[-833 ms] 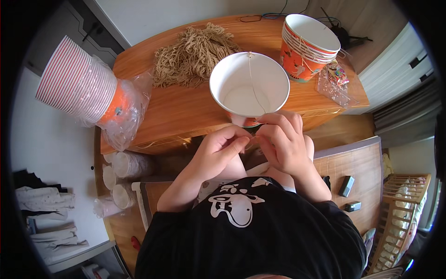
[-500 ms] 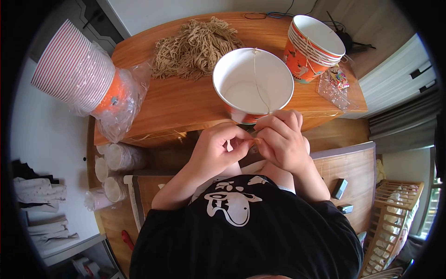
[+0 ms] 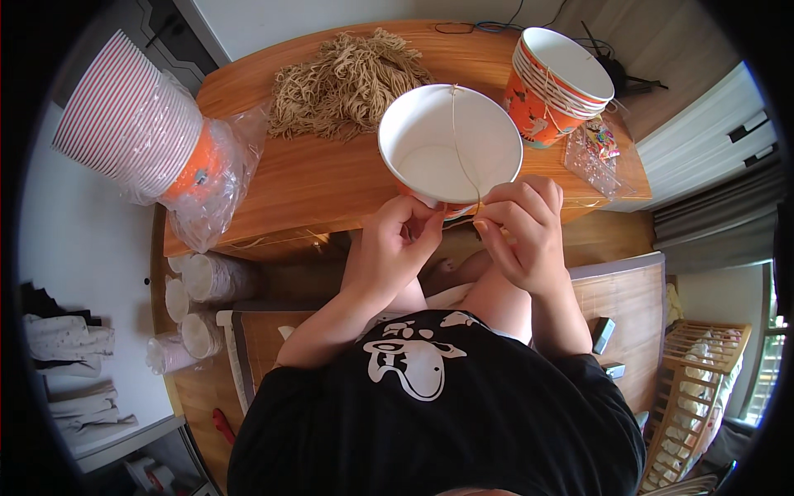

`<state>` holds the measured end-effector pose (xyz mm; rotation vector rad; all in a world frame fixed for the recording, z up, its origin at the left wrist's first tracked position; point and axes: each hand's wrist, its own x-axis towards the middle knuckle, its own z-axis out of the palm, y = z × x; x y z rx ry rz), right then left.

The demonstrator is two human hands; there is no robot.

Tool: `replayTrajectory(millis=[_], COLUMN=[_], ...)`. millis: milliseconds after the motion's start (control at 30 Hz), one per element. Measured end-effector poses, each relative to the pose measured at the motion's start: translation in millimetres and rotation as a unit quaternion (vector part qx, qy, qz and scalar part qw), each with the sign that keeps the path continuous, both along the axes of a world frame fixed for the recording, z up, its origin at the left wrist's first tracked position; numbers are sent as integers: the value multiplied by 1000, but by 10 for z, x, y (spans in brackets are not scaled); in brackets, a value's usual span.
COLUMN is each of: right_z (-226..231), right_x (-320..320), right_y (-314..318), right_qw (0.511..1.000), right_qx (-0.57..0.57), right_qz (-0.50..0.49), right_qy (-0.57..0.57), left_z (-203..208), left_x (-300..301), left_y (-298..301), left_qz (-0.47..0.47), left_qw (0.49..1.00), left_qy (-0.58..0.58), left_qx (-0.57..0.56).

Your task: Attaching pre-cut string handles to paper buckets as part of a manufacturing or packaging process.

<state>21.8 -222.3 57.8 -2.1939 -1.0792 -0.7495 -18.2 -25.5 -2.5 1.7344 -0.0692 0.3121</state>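
A large white-lined paper bucket [image 3: 407,136] stands near the table's front edge, its mouth tilted toward me. From its far rim a thin tan string [image 3: 457,140] hangs across the mouth to the near rim. Just below that rim, my left hand [image 3: 401,248] is closed in a pinch on what looks like the string's end. My right hand [image 3: 526,231] is to the right of it, thumb and forefinger pinching the string by the rim. The fingers partly hide the string between the two hands.
A heap of tan strings [image 3: 347,87] lies behind the bucket. At right stands a stack of orange buckets [image 3: 538,103] beside a clear plastic packet [image 3: 597,157]. At left leans a tall bagged stack of buckets [image 3: 132,124]. More wrapped stacks [image 3: 211,277] are on the floor.
Both hands have moved up toward the bucket's near rim and farther apart. The fingertips, close together before, now have a gap between them with string across it.
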Motion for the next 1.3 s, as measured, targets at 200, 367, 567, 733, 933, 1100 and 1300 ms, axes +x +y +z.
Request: replayTrajectory(millis=[200, 367, 567, 733, 933, 1100, 1300], right_z=[104, 265, 362, 378, 442, 418, 507], right_x=[97, 329, 418, 469, 472, 491, 658], right_y=[38, 69, 112, 137, 134, 119, 96], right_qw=[1000, 997, 995, 990, 983, 979, 956], right_qx=[-16, -55, -80, -109, -128, -140, -191], right_qz=[10, 41, 66, 79, 114, 117, 162], right_qy=[-6, -20, 8, 38, 60, 88, 151], left_z=[-38, -3, 49, 1, -42, -55, -31], left_x=[35, 42, 37, 55, 60, 86, 87], left_y=[-28, 10, 23, 64, 41, 13, -8], left_qz=[5, -6, -11, -2, 1, 4, 4], left_qw=[1000, 999, 1000, 999, 1000, 999, 998], left_qy=[-21, -4, -9, -28, -29, -39, -53], left_qx=[-13, 36, 4, 16, 2, -22, -16])
